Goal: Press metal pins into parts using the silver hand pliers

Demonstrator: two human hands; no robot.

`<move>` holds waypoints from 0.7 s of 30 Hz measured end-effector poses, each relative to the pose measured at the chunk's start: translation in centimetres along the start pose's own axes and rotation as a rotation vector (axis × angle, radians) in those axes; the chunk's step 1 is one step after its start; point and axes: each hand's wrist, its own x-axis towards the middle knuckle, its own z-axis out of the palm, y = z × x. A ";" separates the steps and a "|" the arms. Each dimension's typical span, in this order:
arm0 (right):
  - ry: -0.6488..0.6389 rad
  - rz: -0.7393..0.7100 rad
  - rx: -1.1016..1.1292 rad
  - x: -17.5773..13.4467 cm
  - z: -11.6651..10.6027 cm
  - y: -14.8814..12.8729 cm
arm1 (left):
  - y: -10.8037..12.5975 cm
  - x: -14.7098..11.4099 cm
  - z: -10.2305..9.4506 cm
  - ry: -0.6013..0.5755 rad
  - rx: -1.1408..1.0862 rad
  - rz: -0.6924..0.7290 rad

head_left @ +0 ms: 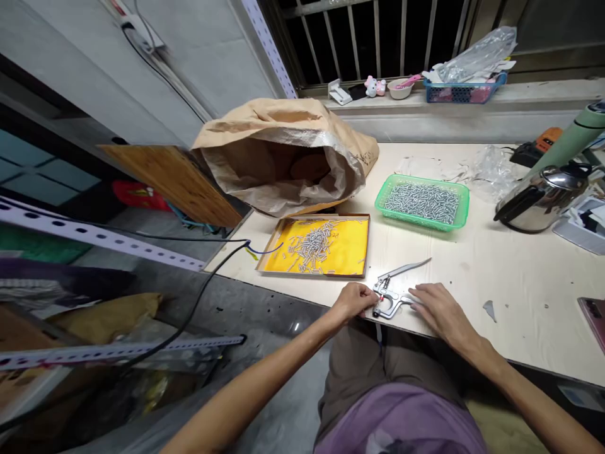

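Note:
A pair of metal hand pliers [388, 296] with a coil spring near the jaws lies at the table's front edge, its upper handle angled up to the right. My left hand [353, 301] is closed in a pinch at the jaw end; whatever sits between the fingertips is too small to make out. Over the lower handle lie the stretched fingers of my right hand [442, 312], hiding the handle's end. Beyond my left hand, a shallow tray [366, 252] with a yellow bottom holds a heap of small silvery metal pieces [314, 244].
A green basket [466, 208] full of similar metal pieces stands farther back. A big open paper sack [350, 145] leans behind the tray. To the right are a steel kettle [534, 198], a phone [593, 318] and a small grey scrap [489, 309]. A black cable [208, 287] crosses at left.

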 end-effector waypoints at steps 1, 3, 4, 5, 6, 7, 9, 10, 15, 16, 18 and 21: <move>0.005 0.006 0.000 -0.5 0.4 0.1 | 0.1 0.1 0.1 -0.010 0.034 -0.006; 0.014 0.022 -0.001 -1.3 1.3 0.3 | 0.3 0.2 0.1 -0.039 0.084 -0.021; 0.020 0.032 -0.006 -1.5 1.9 0.4 | 0.4 0.2 0.1 -0.057 0.100 -0.031; 0.027 0.043 -0.017 -1.6 2.4 0.5 | 0.5 0.2 0.1 -0.073 0.110 -0.042; 0.034 0.054 -0.036 -1.7 2.9 0.7 | 0.6 0.3 0.1 -0.088 0.117 -0.053; 0.038 0.066 -0.060 -1.8 3.4 0.8 | 0.8 0.3 0.1 -0.102 0.120 -0.064; 0.032 0.083 -0.114 -1.8 4.0 0.9 | 1.1 0.3 0.0 -0.131 0.126 -0.082; 0.018 0.088 -0.131 -1.8 4.0 0.9 | 1.2 0.3 0.0 -0.146 0.130 -0.090; -0.144 0.052 -0.149 -0.2 1.7 1.1 | 1.7 0.0 0.1 -0.196 0.139 -0.120; -0.186 0.048 -0.165 0.4 1.0 1.3 | 1.8 0.0 0.1 -0.197 0.144 -0.125; -0.293 0.049 -0.197 1.8 -0.1 1.8 | 1.8 0.0 0.2 -0.190 0.158 -0.140; -0.480 0.026 -0.211 3.9 -1.2 2.3 | 1.6 -0.1 0.4 -0.169 0.171 -0.158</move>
